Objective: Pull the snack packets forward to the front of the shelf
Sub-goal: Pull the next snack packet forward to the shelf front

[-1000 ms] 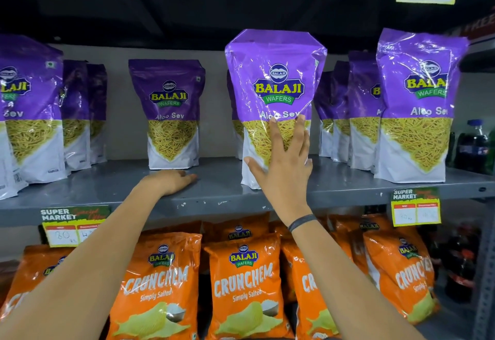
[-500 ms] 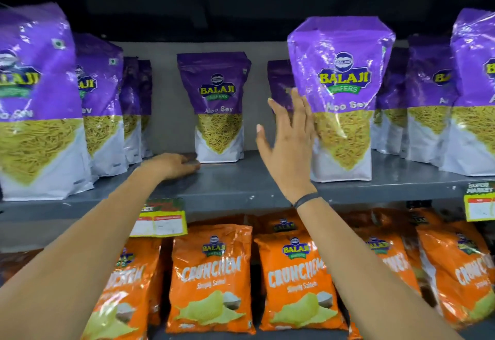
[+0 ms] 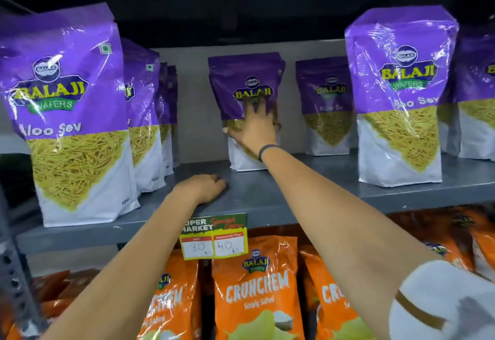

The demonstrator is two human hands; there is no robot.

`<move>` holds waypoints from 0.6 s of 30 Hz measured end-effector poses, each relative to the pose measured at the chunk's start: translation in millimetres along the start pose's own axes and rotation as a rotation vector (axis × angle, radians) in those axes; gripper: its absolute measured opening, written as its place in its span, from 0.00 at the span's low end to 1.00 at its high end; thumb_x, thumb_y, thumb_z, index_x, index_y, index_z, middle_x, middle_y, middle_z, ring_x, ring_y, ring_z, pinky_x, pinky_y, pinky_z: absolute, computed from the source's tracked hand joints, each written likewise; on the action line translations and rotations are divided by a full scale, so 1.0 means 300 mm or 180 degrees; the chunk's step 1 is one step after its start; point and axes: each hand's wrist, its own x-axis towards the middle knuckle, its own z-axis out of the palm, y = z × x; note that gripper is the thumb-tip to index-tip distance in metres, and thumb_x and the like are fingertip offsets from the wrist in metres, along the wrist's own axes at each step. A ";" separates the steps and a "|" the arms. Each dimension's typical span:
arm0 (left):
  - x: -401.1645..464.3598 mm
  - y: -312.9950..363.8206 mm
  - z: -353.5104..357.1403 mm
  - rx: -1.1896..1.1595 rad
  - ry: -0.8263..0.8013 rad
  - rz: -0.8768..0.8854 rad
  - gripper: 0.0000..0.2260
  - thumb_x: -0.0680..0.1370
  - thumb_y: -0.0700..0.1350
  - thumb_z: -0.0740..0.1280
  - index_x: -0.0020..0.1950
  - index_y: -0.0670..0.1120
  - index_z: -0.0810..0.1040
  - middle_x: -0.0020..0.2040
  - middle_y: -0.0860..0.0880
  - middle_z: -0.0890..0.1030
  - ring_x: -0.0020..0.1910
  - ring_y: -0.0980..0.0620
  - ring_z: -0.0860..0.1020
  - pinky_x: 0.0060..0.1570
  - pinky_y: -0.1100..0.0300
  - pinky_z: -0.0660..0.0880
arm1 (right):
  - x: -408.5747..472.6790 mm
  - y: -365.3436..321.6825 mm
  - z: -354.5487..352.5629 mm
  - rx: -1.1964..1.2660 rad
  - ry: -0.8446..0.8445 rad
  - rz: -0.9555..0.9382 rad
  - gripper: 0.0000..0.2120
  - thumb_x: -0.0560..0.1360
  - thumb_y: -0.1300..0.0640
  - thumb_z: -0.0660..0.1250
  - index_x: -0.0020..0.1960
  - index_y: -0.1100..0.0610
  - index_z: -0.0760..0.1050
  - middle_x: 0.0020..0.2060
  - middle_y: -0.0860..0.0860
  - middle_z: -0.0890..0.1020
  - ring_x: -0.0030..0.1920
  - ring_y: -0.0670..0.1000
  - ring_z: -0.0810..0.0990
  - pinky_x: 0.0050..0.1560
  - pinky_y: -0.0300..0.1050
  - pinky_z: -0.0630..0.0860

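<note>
Purple Balaji Aloo Sev packets stand on a grey metal shelf (image 3: 294,195). One packet (image 3: 241,74) stands far back at the centre and leans slightly. My right hand (image 3: 254,130) is closed across its front, thumb at its left edge and fingers over the logo. My left hand (image 3: 201,188) rests palm down on the shelf near the front edge and holds nothing. Another packet (image 3: 399,93) stands near the front on the right, and a second back packet (image 3: 326,114) stands behind it to the left. A large packet (image 3: 67,98) stands at the front left.
More purple packets (image 3: 144,103) line up behind the front left one. A yellow price tag (image 3: 214,237) hangs on the shelf edge below my left hand. Orange Crunchem packets (image 3: 257,291) fill the lower shelf. A perforated upright (image 3: 13,272) stands at the left.
My right hand let go of the front right packet, moved left and reached deep to the centre back packet, closing on it. My left hand stayed on the shelf. The view shifted left and closer.
</note>
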 end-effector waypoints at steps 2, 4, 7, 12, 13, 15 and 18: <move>0.008 -0.006 0.003 0.0008 0.0011 0.0049 0.25 0.81 0.55 0.50 0.74 0.46 0.67 0.76 0.42 0.67 0.73 0.42 0.67 0.72 0.49 0.64 | 0.021 -0.009 0.032 -0.0250 -0.0100 0.0126 0.48 0.68 0.33 0.69 0.78 0.47 0.49 0.79 0.57 0.46 0.76 0.69 0.50 0.66 0.76 0.62; 0.012 -0.007 0.003 0.0008 0.0019 0.0077 0.25 0.81 0.55 0.50 0.74 0.46 0.67 0.76 0.42 0.67 0.73 0.42 0.67 0.72 0.48 0.64 | 0.036 -0.007 0.059 -0.0350 -0.0139 0.0211 0.50 0.68 0.33 0.70 0.79 0.45 0.45 0.79 0.56 0.40 0.76 0.70 0.43 0.64 0.78 0.59; 0.014 -0.006 0.005 0.0035 0.0042 0.0085 0.25 0.81 0.55 0.49 0.75 0.48 0.66 0.77 0.43 0.66 0.74 0.42 0.66 0.73 0.49 0.63 | 0.039 0.003 0.095 -0.0360 -0.0151 0.0297 0.50 0.69 0.37 0.72 0.78 0.43 0.43 0.79 0.55 0.37 0.76 0.71 0.45 0.64 0.78 0.62; 0.019 -0.008 0.006 0.0042 0.0021 0.0078 0.25 0.80 0.56 0.49 0.75 0.49 0.66 0.77 0.44 0.65 0.74 0.43 0.66 0.73 0.47 0.63 | 0.039 0.010 0.115 -0.0688 -0.0068 0.0272 0.49 0.71 0.40 0.71 0.79 0.45 0.42 0.79 0.59 0.40 0.73 0.69 0.59 0.66 0.66 0.70; 0.020 -0.009 0.007 0.0044 0.0019 0.0073 0.25 0.80 0.56 0.49 0.75 0.49 0.66 0.77 0.44 0.66 0.74 0.43 0.66 0.73 0.47 0.63 | 0.041 0.012 0.114 -0.0714 -0.0079 0.0273 0.49 0.71 0.40 0.71 0.79 0.45 0.42 0.79 0.59 0.40 0.72 0.69 0.61 0.66 0.65 0.71; 0.021 -0.010 0.008 0.0048 0.0011 0.0063 0.25 0.80 0.56 0.49 0.75 0.49 0.66 0.77 0.44 0.66 0.73 0.43 0.66 0.73 0.47 0.63 | 0.040 0.014 0.112 -0.0746 -0.0103 0.0292 0.49 0.70 0.41 0.72 0.79 0.45 0.42 0.79 0.59 0.42 0.70 0.68 0.64 0.62 0.64 0.74; 0.021 -0.009 0.006 0.0029 0.0011 0.0062 0.25 0.80 0.56 0.49 0.75 0.49 0.66 0.77 0.44 0.66 0.73 0.43 0.66 0.72 0.48 0.63 | 0.037 0.012 0.107 -0.0760 -0.0098 0.0359 0.50 0.70 0.41 0.73 0.79 0.44 0.43 0.79 0.58 0.45 0.67 0.66 0.68 0.55 0.64 0.78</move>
